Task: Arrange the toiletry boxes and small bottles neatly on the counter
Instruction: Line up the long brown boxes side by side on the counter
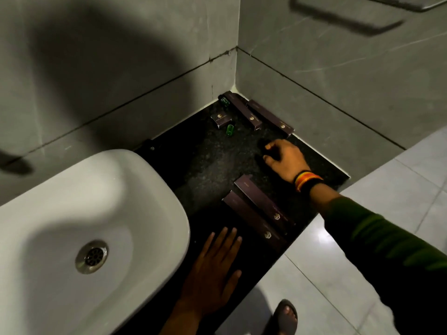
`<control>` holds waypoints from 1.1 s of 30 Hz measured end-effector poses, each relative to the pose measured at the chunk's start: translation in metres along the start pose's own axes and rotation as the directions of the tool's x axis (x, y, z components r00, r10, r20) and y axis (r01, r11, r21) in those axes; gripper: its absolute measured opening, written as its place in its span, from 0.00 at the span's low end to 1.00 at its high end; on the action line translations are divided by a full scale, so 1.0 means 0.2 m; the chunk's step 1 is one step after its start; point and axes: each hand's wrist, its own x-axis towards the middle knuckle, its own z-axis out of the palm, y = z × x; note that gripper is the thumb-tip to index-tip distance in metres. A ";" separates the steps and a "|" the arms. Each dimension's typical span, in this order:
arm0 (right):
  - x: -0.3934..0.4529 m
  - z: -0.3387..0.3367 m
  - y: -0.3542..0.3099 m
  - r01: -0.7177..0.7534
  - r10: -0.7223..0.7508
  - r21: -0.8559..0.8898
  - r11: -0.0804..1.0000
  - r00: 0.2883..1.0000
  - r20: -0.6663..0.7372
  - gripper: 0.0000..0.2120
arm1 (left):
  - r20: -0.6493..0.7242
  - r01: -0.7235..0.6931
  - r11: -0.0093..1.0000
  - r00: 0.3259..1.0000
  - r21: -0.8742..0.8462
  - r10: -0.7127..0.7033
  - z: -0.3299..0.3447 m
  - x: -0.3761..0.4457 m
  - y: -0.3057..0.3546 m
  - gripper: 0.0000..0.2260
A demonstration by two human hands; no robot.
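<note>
Two long purple boxes (242, 110) (271, 117) lie side by side in the back corner of the black counter (208, 165). A small purple box (220, 120) and a small green bottle (229, 130) lie in front of them, and another green bottle (223, 100) is at the wall. Two more long purple boxes (263, 204) (251, 218) lie together near the front edge. My right hand (285, 158) reaches over the counter's middle with fingers curled down over a dark shape; whether it grips anything is unclear. My left hand (212, 267) rests flat on the counter with fingers spread.
A white basin (72, 213) fills the left side. A small dark item (152, 148) lies by the wall behind the basin. Grey tiled walls close the corner. The counter's right edge drops to a tiled floor (362, 226), where a sandalled foot (285, 315) shows.
</note>
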 end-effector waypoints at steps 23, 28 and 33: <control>-0.26 0.01 0.20 -0.163 0.200 0.227 0.960 0.968 -0.153 0.15 | -0.003 -0.006 1.000 1.000 0.007 0.006 0.00 0.00 -0.01 0.32; -0.66 0.04 0.31 -0.198 0.222 0.202 0.959 0.970 -0.101 0.16 | -0.005 0.004 1.000 1.000 0.013 -0.004 -0.01 0.00 0.00 0.31; -0.74 0.08 0.32 -0.197 0.216 0.205 0.959 0.974 -0.073 0.18 | 0.005 0.009 1.000 1.000 0.029 -0.009 -0.02 0.00 0.01 0.31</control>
